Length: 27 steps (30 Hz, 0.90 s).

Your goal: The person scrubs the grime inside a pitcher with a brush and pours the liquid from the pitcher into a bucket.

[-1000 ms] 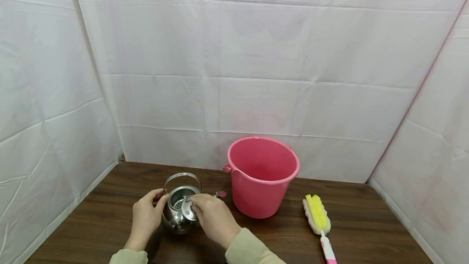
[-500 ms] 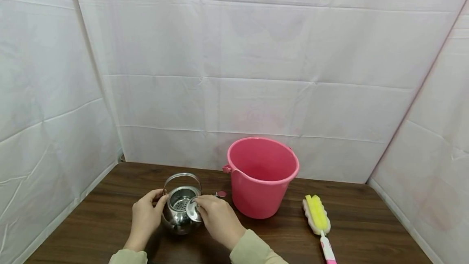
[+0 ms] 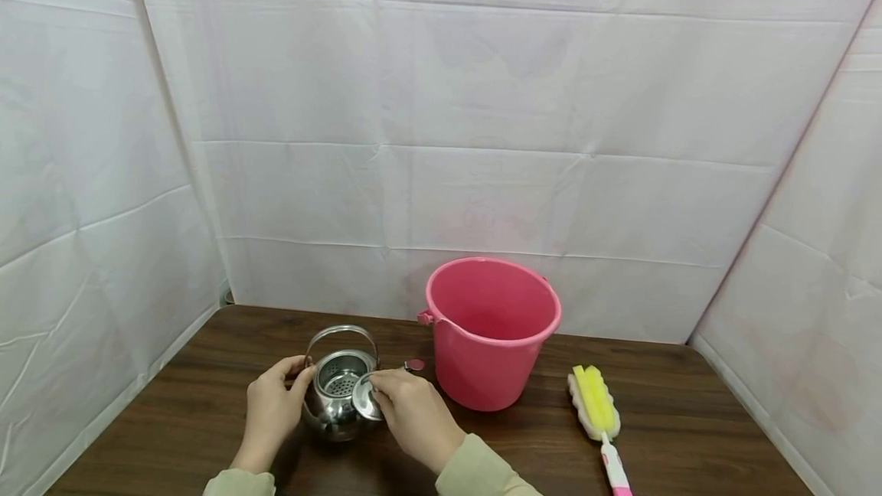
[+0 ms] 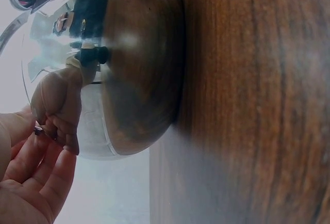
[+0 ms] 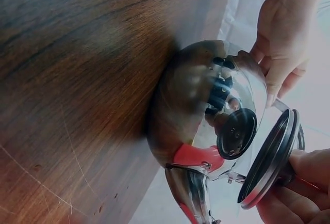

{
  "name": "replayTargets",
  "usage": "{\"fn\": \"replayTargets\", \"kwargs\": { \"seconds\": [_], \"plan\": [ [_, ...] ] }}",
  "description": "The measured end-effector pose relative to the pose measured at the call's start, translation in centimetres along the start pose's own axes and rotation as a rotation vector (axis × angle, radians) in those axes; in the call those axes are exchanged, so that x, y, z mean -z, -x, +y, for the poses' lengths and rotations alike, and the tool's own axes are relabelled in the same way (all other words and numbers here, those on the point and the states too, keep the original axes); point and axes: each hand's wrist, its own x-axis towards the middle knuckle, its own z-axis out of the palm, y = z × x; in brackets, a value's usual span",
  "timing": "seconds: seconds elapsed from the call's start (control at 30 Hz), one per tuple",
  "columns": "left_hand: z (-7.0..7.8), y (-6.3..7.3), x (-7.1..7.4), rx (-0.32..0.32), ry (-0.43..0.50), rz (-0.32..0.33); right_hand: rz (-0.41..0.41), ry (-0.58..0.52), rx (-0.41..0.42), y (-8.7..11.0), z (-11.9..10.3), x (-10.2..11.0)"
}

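A round, shiny steel teapot [image 3: 332,418] stands upright on the table, its arched handle [image 3: 344,329] raised. Inside its uncovered mouth sits a perforated strainer [image 3: 340,384]. My left hand [image 3: 271,404] pinches the foot of the handle on the teapot's left side, thumb and fingers close against the body in the left wrist view. With my right hand [image 3: 417,416] I hold the teapot lid [image 5: 272,157] by its knob, tilted on edge beside the mouth. The knob is mostly hidden by my fingers. The spout [image 5: 188,185] points right, a small red piece at its tip.
A pink bucket [image 3: 475,373] stands just right of the teapot, near the back edge of the brown wooden table [image 3: 551,450]. Farther right lies a yellow-and-white sponge brush [image 3: 596,404] with a white and pink grip. White cloth walls [image 3: 482,98] enclose the table.
The lid in my right hand has moved slightly right and toward me, uncovering more of the strainer. My left hand and the teapot have stayed in place.
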Motion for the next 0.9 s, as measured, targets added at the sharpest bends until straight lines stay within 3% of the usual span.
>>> {"fn": "replayTargets", "kwargs": {
  "seconds": [0.9],
  "plan": [
    [0.13,-0.02,0.25,0.012,-0.016,-0.012,-0.024,-0.002,-0.018,0.47,0.36,0.69]
  ]
}}
